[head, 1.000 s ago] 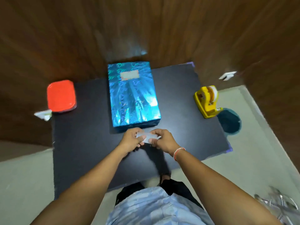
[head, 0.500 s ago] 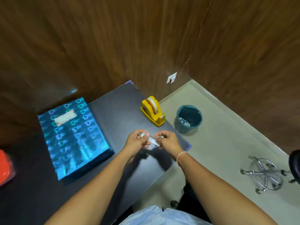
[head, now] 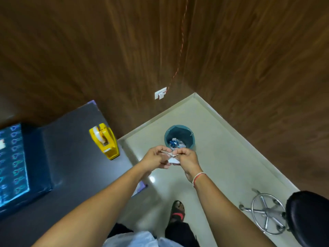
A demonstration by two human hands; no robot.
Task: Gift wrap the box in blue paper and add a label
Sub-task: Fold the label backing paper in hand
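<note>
Both bare forearms reach forward from the bottom of the view and meet over the floor, past the worktop's (head: 74,157) right edge. The left hand (head: 155,158) is turned palm inward, its fingers (head: 164,150) curled, pinching the left end of a small white paper scrap (head: 172,158). The right hand (head: 187,160), with a thread band at its wrist, faces it with fingers curled in the same way, pinching the scrap's right end, so the 2 hands almost touch with the scrap between them. Whether the scrap is a label backing or something else cannot be told. Just beyond the hands a teal bin (head: 179,135) stands on the floor, holding bits of blue and white paper. To the left, on the dark worktop, a yellow tape dispenser (head: 105,140) sits near the right edge. The box (head: 12,163), already covered in shiny blue paper, lies at the far left of the worktop, partly cut off by the frame, with a white label (head: 2,144) on its top face.
</note>
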